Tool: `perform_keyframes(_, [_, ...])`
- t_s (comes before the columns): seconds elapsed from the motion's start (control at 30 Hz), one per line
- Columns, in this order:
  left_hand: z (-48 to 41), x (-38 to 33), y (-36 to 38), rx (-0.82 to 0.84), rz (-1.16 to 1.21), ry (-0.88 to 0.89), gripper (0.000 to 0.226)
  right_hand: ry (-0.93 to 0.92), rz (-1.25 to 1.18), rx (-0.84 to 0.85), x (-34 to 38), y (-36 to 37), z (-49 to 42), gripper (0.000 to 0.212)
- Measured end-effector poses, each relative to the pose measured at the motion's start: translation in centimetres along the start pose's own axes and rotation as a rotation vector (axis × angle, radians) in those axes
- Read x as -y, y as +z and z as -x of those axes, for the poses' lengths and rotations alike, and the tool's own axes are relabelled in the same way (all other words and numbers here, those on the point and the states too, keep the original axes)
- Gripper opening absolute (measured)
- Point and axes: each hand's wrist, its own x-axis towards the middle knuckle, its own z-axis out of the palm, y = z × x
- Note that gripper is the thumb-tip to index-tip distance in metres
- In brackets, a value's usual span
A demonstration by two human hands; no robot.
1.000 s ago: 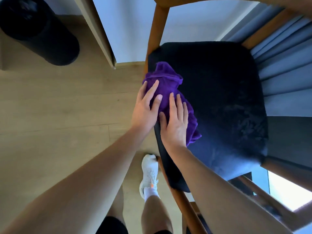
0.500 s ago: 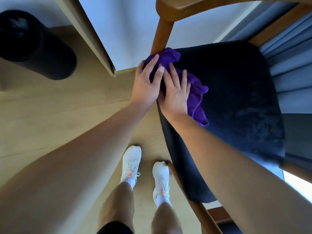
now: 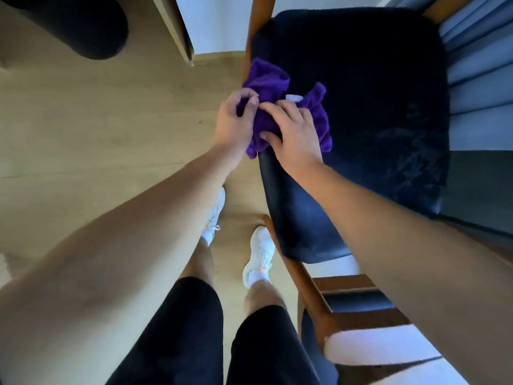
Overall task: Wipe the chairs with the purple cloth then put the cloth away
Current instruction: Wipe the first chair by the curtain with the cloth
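A crumpled purple cloth (image 3: 266, 84) lies bunched at the left edge of the dark blue seat cushion (image 3: 369, 107) of a wooden-framed chair (image 3: 302, 276). My left hand (image 3: 233, 123) pinches the cloth's left side with curled fingers, just off the seat edge. My right hand (image 3: 294, 134) grips the cloth from above, thumb tucked under the fabric and fingers curled over it. A small white tag shows beside my right fingertips.
A black cylindrical bin (image 3: 80, 26) stands on the light wood floor (image 3: 83, 134) at upper left. A white table leg (image 3: 177, 26) is above my hands. A second chair (image 3: 361, 309) is at lower right. My feet in white shoes (image 3: 258, 257) stand beside the chair.
Both hands went from flat, pressing the cloth near the seat's back corner, to curled and gathering it. The cloth came back along the left edge and bunched up.
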Motion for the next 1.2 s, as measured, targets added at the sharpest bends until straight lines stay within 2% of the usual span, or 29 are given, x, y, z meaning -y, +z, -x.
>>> perform_keyframes(0.3, [11.3, 4.7, 2.8, -0.101, 0.114, -0.168, 0.016, -0.089, -0.022, 0.256, -2.8, -1.3, 8.6, 0.054])
perform_keyframes(0.37, [13.0, 5.8, 3.2, -0.107, 0.093, -0.177, 0.010, -0.089, -0.015, 0.306, -3.3, -1.6, 9.9, 0.054])
perform_keyframes(0.53, [17.1, 7.6, 4.3, -0.111, 0.061, -0.211, 0.017, -0.099, -0.021, 0.426, -4.1, -2.4, 12.4, 0.053])
perform_keyframes(0.77, [21.9, 9.0, 5.3, -0.064, 0.030, -0.308, 0.008, -0.087, 0.057, 0.603, -4.9, -3.3, 14.9, 0.049])
perform_keyframes(0.93, [24.1, 10.2, 6.1, 0.029, -0.029, -0.341, 0.009, -0.065, 0.141, 0.768, -5.3, -3.7, 16.2, 0.048])
perform_keyframes(1.1, [23.9, 10.9, 5.9, 0.084, -0.090, -0.309, 0.014, -0.067, 0.125, 0.791, -5.1, -3.9, 16.5, 0.047])
perform_keyframes(1.2, [23.0, 9.5, 4.9, 0.090, -0.093, -0.281, 0.009, -0.042, 0.021, 0.718, -5.0, -4.0, 16.5, 0.046])
